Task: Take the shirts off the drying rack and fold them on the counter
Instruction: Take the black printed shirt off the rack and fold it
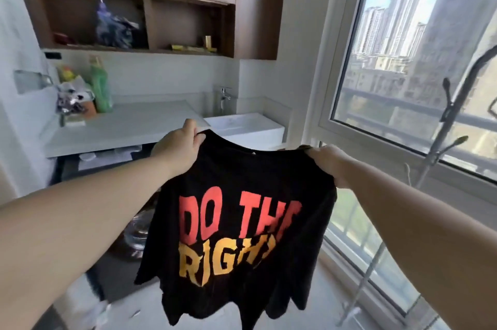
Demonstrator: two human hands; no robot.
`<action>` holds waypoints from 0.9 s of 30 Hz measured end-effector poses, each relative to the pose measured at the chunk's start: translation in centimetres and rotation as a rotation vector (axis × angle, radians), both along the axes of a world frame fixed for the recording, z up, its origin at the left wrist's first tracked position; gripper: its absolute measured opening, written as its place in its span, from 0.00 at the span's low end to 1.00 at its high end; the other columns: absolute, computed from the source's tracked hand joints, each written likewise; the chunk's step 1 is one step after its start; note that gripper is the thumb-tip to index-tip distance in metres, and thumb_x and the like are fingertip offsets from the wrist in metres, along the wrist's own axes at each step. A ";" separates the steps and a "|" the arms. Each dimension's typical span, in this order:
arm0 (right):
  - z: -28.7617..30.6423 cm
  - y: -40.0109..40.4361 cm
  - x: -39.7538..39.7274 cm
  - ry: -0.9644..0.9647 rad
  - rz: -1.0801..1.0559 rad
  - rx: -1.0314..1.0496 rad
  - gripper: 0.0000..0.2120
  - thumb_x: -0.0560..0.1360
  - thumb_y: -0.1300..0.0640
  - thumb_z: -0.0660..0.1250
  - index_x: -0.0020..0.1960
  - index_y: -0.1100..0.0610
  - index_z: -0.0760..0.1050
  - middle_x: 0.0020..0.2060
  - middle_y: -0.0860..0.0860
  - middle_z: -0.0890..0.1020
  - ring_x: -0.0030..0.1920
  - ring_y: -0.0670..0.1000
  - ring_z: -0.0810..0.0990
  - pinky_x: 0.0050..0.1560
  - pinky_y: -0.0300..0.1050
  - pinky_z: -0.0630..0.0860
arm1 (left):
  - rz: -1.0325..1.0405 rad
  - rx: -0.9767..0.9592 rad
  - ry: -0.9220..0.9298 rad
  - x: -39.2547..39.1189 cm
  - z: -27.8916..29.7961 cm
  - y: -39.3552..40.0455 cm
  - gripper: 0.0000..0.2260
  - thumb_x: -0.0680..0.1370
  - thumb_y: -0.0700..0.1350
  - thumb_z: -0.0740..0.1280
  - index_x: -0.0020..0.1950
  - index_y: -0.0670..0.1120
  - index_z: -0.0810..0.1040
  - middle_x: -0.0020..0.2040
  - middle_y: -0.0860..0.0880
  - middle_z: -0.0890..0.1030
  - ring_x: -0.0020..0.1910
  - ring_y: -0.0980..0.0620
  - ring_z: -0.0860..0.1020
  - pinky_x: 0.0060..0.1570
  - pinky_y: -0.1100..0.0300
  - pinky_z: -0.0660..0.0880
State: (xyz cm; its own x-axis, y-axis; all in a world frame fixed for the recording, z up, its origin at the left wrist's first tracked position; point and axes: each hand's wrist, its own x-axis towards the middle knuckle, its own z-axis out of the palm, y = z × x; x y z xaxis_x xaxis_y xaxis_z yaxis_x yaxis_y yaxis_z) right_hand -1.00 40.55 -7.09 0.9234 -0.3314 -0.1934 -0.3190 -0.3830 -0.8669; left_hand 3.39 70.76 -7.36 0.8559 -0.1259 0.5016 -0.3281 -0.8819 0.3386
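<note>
Two hands outstretched, left hand (178, 145) and right hand (329, 161) pinching black shirt (239, 222) shoulders — hanging mid-air; counter (129, 128) beyond

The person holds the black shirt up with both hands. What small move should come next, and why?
Probably carry the black shirt forward and lay it flat on the white counter. The left hand and the right hand each grip a shoulder, so it hangs spread in the air, already off the rack at the right. The bare part of the counter lies just ahead, left of the sink.
</note>
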 end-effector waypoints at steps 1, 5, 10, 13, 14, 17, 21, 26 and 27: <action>0.1 0.4 1.0 0.031 0.094 -0.019 0.13 0.76 0.50 0.67 0.48 0.60 0.80 0.42 0.57 0.83 0.41 0.57 0.83 0.41 0.45 0.79 | 0.052 0.026 -0.012 1.3 -0.1 0.9 0.11 0.83 0.50 0.54 0.48 0.43 0.61 0.38 0.44 0.72 0.38 0.43 0.70 0.37 0.52 0.65; 0.3 1.2 5.7 0.110 0.462 0.062 0.19 0.69 0.46 0.73 0.56 0.54 0.80 0.50 0.55 0.85 0.51 0.55 0.84 0.55 0.50 0.79 | 0.222 0.074 0.031 6.1 -0.6 3.9 0.13 0.83 0.52 0.52 0.51 0.41 0.62 0.39 0.42 0.73 0.40 0.41 0.73 0.38 0.50 0.69; 0.7 3.3 14.9 0.079 0.651 -0.126 0.23 0.66 0.63 0.76 0.57 0.48 0.75 0.52 0.55 0.82 0.51 0.57 0.83 0.55 0.56 0.79 | 0.319 -0.006 0.221 12.7 -0.6 7.5 0.14 0.81 0.54 0.57 0.48 0.43 0.69 0.45 0.44 0.75 0.44 0.44 0.73 0.42 0.55 0.67; 1.1 4.6 19.3 -0.100 0.627 -0.197 0.13 0.72 0.61 0.72 0.51 0.48 0.74 0.45 0.53 0.81 0.43 0.55 0.82 0.47 0.49 0.80 | 0.333 -0.076 0.296 15.3 -0.4 9.0 0.20 0.79 0.59 0.59 0.41 0.43 0.75 0.41 0.44 0.78 0.44 0.44 0.75 0.39 0.57 0.66; 0.9 5.5 21.3 -0.145 0.648 -0.189 0.09 0.73 0.60 0.70 0.49 0.48 0.75 0.44 0.53 0.82 0.43 0.54 0.82 0.47 0.47 0.80 | 0.344 -0.121 0.343 16.1 -0.5 9.5 0.22 0.78 0.61 0.59 0.41 0.43 0.76 0.40 0.45 0.77 0.45 0.44 0.76 0.40 0.57 0.66; 0.4 7.7 24.9 -0.257 0.661 -0.319 0.03 0.76 0.58 0.66 0.49 0.53 0.78 0.44 0.52 0.81 0.44 0.52 0.79 0.44 0.41 0.75 | 0.311 -0.250 0.471 17.3 -0.5 10.1 0.23 0.74 0.65 0.62 0.45 0.44 0.77 0.45 0.48 0.76 0.49 0.48 0.74 0.47 0.59 0.68; 0.3 10.7 30.1 -0.283 0.586 -0.409 0.05 0.79 0.57 0.60 0.49 0.54 0.74 0.41 0.50 0.76 0.39 0.49 0.73 0.35 0.37 0.67 | 0.139 -0.491 0.613 19.9 -0.7 12.3 0.19 0.71 0.58 0.72 0.51 0.44 0.80 0.48 0.46 0.82 0.49 0.48 0.80 0.50 0.57 0.76; -0.1 13.6 35.7 -0.250 0.400 -0.400 0.11 0.82 0.57 0.54 0.57 0.61 0.71 0.49 0.60 0.75 0.47 0.58 0.73 0.45 0.46 0.68 | -0.013 -0.449 0.683 25.2 -0.4 16.0 0.11 0.74 0.49 0.71 0.54 0.45 0.81 0.52 0.44 0.84 0.52 0.46 0.82 0.58 0.49 0.77; -0.1 14.1 36.4 -0.236 0.397 -0.425 0.11 0.82 0.58 0.53 0.58 0.62 0.70 0.50 0.61 0.75 0.49 0.59 0.74 0.46 0.47 0.69 | -0.006 -0.415 0.659 26.2 -0.6 16.6 0.12 0.75 0.51 0.70 0.53 0.46 0.82 0.51 0.45 0.84 0.52 0.46 0.82 0.58 0.50 0.77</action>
